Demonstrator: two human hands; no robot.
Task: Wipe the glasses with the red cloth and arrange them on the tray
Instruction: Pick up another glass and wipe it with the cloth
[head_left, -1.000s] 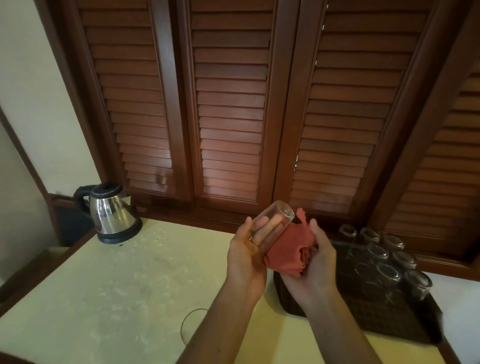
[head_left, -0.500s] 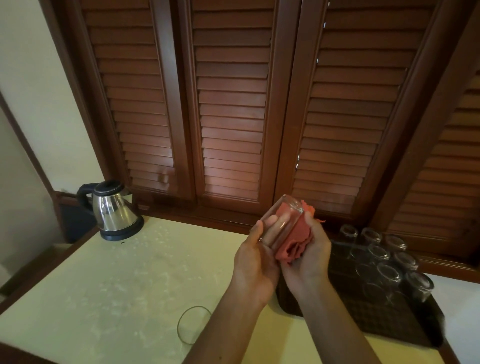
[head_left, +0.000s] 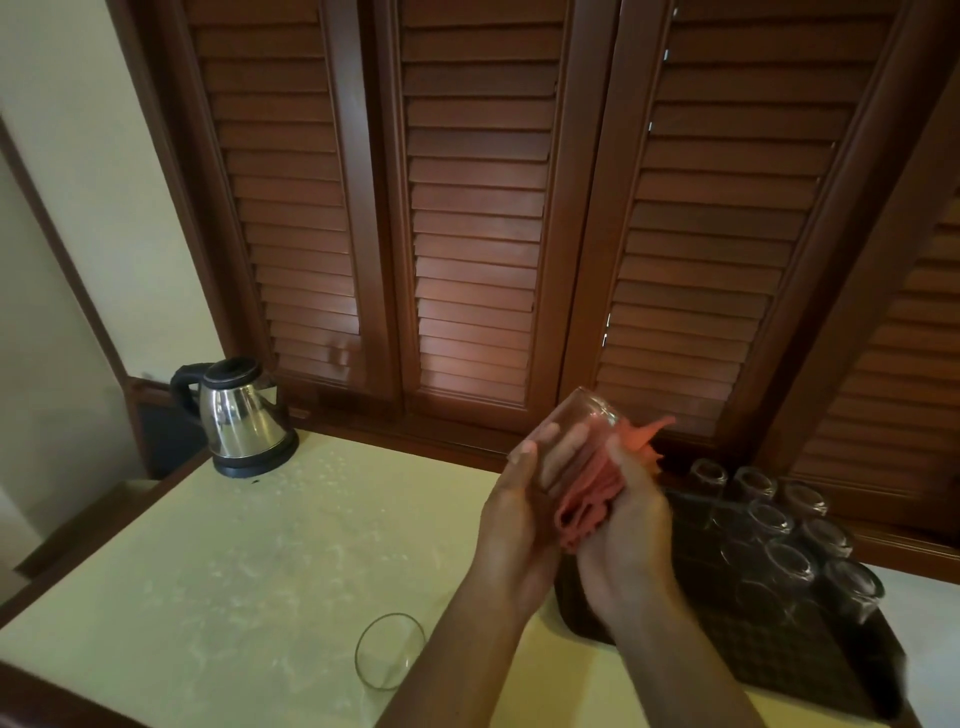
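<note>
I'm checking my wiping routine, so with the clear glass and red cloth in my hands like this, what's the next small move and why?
Probably turn the clear drinking glass a little in the left hand, so the crumpled red cloth under the right hand reaches an unwiped side. The cloth presses only one side, and the glass is held above the table, not yet over the dark brown tray.

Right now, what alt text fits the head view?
Two hands wipe a clear glass: the left hand grips it while the right hand presses a red cloth against it. Behind them, upturned glasses stand on a dark tray; another glass and a kettle sit on the pale counter.
</note>
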